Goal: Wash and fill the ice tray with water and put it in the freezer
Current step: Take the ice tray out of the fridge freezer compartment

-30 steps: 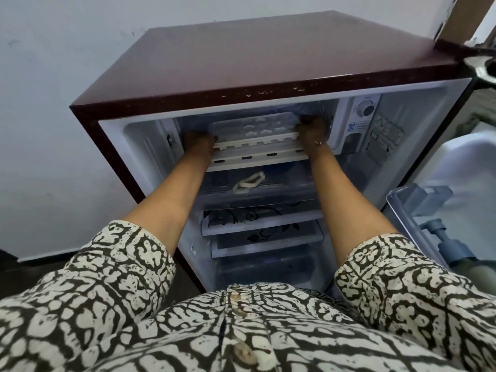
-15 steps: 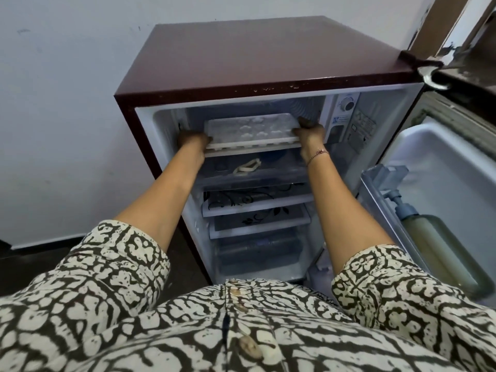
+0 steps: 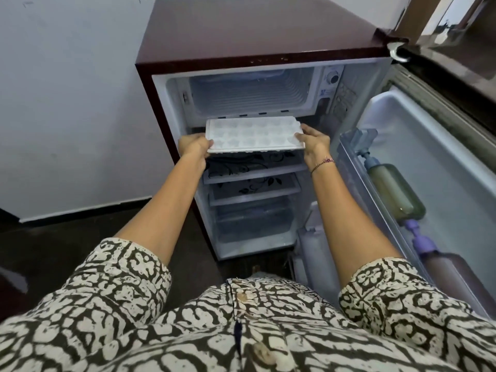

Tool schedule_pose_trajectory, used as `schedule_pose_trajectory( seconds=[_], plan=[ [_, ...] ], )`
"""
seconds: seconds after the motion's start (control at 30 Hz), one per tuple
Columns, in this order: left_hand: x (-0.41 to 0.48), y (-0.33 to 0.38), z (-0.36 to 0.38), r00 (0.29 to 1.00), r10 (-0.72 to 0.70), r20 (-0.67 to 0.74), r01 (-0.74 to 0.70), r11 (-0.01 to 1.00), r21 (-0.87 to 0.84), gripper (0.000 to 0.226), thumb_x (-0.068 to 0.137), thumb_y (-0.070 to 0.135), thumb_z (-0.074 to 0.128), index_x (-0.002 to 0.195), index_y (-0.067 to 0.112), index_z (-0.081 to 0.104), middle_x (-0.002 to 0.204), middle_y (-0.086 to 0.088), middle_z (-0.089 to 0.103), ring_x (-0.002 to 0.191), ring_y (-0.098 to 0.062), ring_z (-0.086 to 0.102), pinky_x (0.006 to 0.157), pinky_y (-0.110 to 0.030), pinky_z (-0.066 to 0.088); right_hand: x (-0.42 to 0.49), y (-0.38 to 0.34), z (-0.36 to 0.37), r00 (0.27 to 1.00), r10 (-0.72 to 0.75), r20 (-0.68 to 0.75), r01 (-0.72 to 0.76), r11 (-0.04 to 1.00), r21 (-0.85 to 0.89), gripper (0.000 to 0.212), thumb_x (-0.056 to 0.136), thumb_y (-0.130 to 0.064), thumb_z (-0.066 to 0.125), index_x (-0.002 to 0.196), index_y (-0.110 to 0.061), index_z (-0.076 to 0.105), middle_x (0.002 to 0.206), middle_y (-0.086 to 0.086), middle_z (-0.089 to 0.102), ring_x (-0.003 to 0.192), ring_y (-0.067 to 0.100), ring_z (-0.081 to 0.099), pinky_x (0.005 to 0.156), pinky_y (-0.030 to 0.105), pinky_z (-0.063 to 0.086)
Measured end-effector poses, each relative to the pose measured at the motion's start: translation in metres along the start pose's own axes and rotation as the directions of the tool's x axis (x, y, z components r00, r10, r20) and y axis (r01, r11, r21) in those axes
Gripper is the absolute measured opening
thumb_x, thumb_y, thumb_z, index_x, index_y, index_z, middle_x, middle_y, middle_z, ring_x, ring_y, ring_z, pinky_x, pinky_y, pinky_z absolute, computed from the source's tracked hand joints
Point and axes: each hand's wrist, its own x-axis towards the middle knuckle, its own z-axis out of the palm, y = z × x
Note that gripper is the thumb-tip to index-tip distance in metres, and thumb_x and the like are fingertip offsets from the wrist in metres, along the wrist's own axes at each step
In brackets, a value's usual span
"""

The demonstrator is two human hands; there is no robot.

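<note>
While the left hand (image 3: 194, 146) and right hand (image 3: 314, 142) grip the ice tray (image 3: 253, 134) below the freezer compartment (image 3: 249, 92), tilting could spill water.

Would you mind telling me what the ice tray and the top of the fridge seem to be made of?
The ice tray looks like white, slightly translucent plastic with a matte finish: its cells and thin rim are moulded in one piece. The fridge top seems to be painted or coated metal, dark maroon and semi-glossy, since it shows soft reflections. A laminate surface cannot be ruled out.
</note>
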Motion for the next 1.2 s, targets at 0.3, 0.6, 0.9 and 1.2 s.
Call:
schedule_pose_trajectory(
  seconds=[0.3, 0.6, 0.9, 1.2],
  plan=[
    [-0.065, -0.045, -0.041, 0.997, -0.073, -0.027, 0.070, 0.993, -0.097, 0.029, 0.079, -0.013, 0.061, 0.102, 0.003, 0.068, 0.099, -0.011, 0.066, 0.083, -0.023, 0.064, 0.066, -0.030, 0.056, -0.078, 0.046, -0.031, 0.997, 0.050, -0.055, -0.043, 0.990, 0.134, 0.040, 0.083, 0.015, 0.058, 0.122, 0.005, 0.055, 0.111, 0.012, 0.063, 0.096, 0.021, 0.061, 0.083, 0.029, 0.055],
    [-0.122, -0.085, -0.062, 0.963, -0.267, -0.042, 0.238, 0.910, -0.340, 0.015, 0.083, 0.001, 0.066, 0.098, 0.001, 0.064, 0.088, -0.010, 0.066, 0.072, -0.023, 0.066, 0.075, -0.039, 0.059, -0.122, 0.078, -0.062, 0.989, 0.110, -0.098, -0.095, 0.985, 0.146, 0.039, 0.077, 0.016, 0.061, 0.115, 0.006, 0.058, 0.109, 0.018, 0.064, 0.101, 0.030, 0.063, 0.095, 0.039, 0.051],
    [-0.183, -0.118, -0.068, 0.928, -0.360, -0.098, 0.290, 0.861, -0.418, 0.012, 0.087, 0.012, 0.067, 0.090, 0.001, 0.064, 0.084, -0.005, 0.064, 0.076, -0.022, 0.066, 0.076, -0.035, 0.058, -0.173, 0.097, -0.103, 0.981, 0.179, -0.068, -0.163, 0.968, 0.191, 0.031, 0.076, 0.008, 0.068, 0.106, 0.004, 0.065, 0.104, 0.017, 0.068, 0.100, 0.032, 0.066, 0.092, 0.044, 0.053],
    [-0.266, -0.160, -0.088, 0.927, -0.364, -0.088, 0.309, 0.877, -0.369, 0.023, 0.091, 0.017, 0.063, 0.106, 0.001, 0.065, 0.101, -0.008, 0.067, 0.084, -0.023, 0.066, 0.066, -0.030, 0.055, -0.262, 0.111, -0.161, 0.963, 0.252, -0.094, -0.217, 0.935, 0.280, 0.020, 0.082, 0.008, 0.064, 0.101, 0.006, 0.066, 0.087, 0.010, 0.068, 0.064, 0.017, 0.066, 0.069, 0.034, 0.059]
  ],
)
